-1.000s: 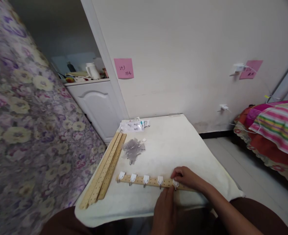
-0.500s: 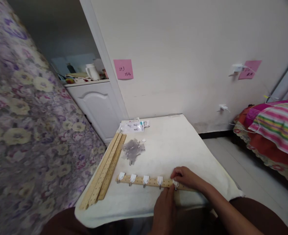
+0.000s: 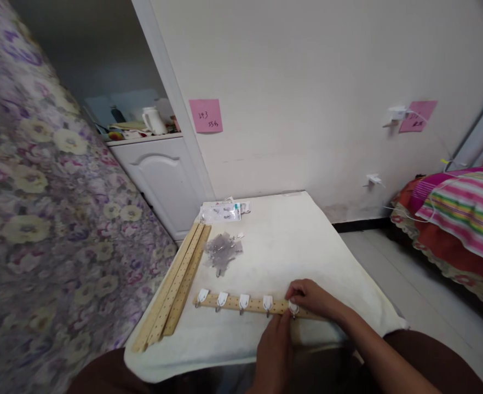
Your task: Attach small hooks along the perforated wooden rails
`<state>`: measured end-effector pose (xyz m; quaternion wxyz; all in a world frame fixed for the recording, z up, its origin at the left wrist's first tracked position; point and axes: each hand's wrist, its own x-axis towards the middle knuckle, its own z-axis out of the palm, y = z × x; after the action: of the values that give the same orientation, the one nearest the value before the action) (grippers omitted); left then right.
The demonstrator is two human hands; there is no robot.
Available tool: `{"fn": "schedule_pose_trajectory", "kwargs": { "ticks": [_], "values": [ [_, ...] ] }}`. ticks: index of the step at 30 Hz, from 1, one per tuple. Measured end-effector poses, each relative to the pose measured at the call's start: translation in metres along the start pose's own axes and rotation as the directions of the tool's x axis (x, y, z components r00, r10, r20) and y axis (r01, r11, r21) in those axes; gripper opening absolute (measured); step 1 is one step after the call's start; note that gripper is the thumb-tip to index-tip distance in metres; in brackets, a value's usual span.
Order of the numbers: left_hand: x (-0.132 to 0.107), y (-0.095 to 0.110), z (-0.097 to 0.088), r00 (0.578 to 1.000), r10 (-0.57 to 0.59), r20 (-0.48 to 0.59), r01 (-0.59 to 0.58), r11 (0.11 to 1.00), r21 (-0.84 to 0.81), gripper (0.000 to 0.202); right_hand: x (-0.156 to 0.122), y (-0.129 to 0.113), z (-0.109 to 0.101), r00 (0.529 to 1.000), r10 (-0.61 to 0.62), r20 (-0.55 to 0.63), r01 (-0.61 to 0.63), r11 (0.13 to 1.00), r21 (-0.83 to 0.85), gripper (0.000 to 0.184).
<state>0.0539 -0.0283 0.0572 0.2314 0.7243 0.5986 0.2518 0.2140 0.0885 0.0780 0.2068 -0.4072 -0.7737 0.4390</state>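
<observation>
On the table in front of me lies a perforated wooden strip [image 3: 233, 302], with several white hooks [image 3: 243, 301] with metal ends along it. My right hand [image 3: 309, 296] pinches the rightmost white hook [image 3: 293, 308] from above and hides part of it. From the near side, my left hand [image 3: 275, 342] reaches over the strip's front edge, its closed fingertips at the same hook. The strip's right end passes beneath my right hand and wrist.
Long perforated wooden strips [image 3: 176, 284] lie along the table's left edge. A heap of small clear packets [image 3: 224, 250] is beside them. Packaged hooks [image 3: 220, 212] lie at the back. The white-covered table [image 3: 291, 235] meets the wall; a floral curtain [image 3: 61, 230] hangs left, a bed [image 3: 467, 213] is right.
Almost nothing differs. Both hands stay at the rightmost hook, and the whole view has shifted very slightly.
</observation>
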Motion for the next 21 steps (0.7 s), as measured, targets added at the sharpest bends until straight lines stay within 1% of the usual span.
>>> {"fn": "schedule_pose_trajectory", "kwargs": {
  "ticks": [3, 5, 10, 16, 21],
  "values": [
    [-0.0015, -0.0060, 0.0024, 0.999, 0.034, -0.032, -0.035, 0.998, -0.052, 0.054, 0.0002, 0.0004, 0.0001, 1.000, -0.004, 0.002, 0.004, 1.000, 0.015, 0.023],
    [-0.0022, -0.0082, 0.0029, 0.999, 0.037, -0.032, -0.039, 0.997, -0.069, 0.054, 0.0002, 0.0010, 0.0006, 1.000, -0.004, -0.002, 0.004, 1.000, 0.024, 0.023],
    [-0.0024, -0.0039, -0.0011, 1.000, 0.031, 0.001, -0.031, 0.998, -0.059, 0.055, -0.0003, 0.0020, 0.0013, 1.000, -0.016, -0.002, 0.016, 0.999, 0.043, 0.021],
    [-0.0009, -0.0043, -0.0007, 0.998, 0.055, -0.003, -0.055, 0.995, -0.086, 0.054, 0.0007, 0.0029, 0.0013, 1.000, -0.008, 0.006, 0.007, 0.999, 0.051, 0.022],
    [0.0001, -0.0037, -0.0015, 0.999, 0.029, 0.018, -0.028, 0.998, -0.056, 0.055, 0.0006, 0.0003, 0.0001, 1.000, -0.001, 0.016, 0.001, 0.999, 0.044, 0.023]
  ]
}}
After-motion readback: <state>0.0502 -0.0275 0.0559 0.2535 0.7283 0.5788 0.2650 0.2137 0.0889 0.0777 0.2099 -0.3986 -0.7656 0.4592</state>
